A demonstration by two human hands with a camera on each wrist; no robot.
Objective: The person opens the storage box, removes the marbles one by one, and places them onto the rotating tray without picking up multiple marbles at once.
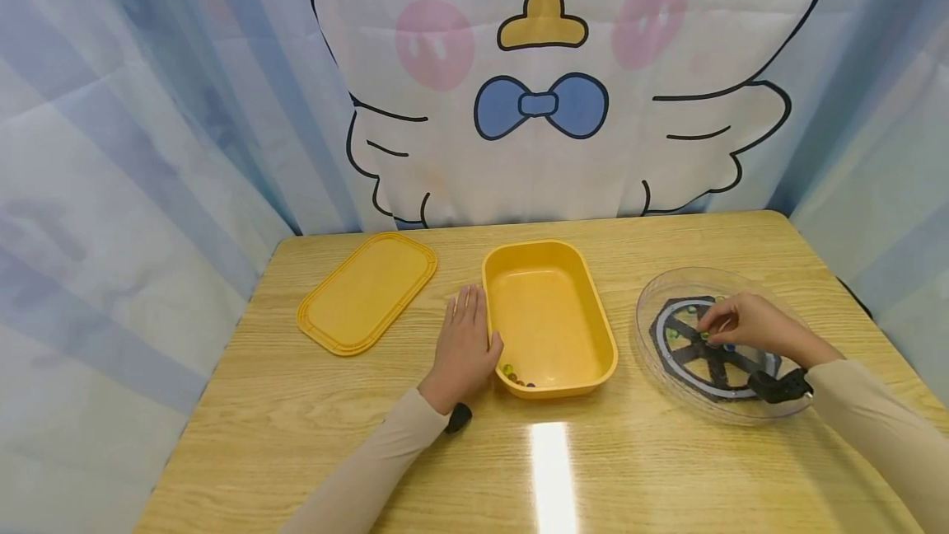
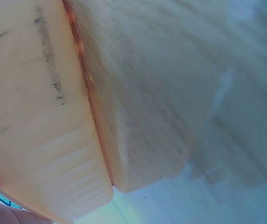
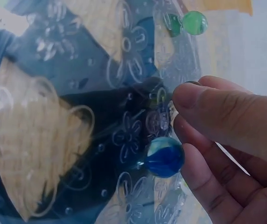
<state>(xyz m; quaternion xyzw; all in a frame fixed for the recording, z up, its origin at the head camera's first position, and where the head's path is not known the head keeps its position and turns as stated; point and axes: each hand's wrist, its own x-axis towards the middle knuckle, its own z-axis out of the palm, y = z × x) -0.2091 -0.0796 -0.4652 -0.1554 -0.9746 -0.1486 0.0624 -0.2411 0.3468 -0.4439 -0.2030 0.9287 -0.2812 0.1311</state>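
My left hand [image 1: 463,348] lies with straight fingers along the left rim of a yellow plastic box [image 1: 549,311]. Several small marbles [image 1: 510,372] sit in the near left corner of that box. Over a clear round dish [image 1: 652,369], my right hand [image 1: 759,326] pinches a yellow-green marble [image 1: 704,337] between thumb and fingertips; in the right wrist view the thumb mostly hides it. A blue marble [image 3: 165,157] rests in the dish right at the lower fingertips. Farther off in the dish is a green marble [image 3: 195,23].
A yellow lid [image 1: 366,293] lies flat at the left of the wooden table [image 1: 296,435]. Beneath the clear dish shows a dark wheel-shaped pattern [image 1: 717,365]. Behind the table hangs a curtain [image 1: 541,171] with a cartoon bird, and more curtain hangs at both sides.
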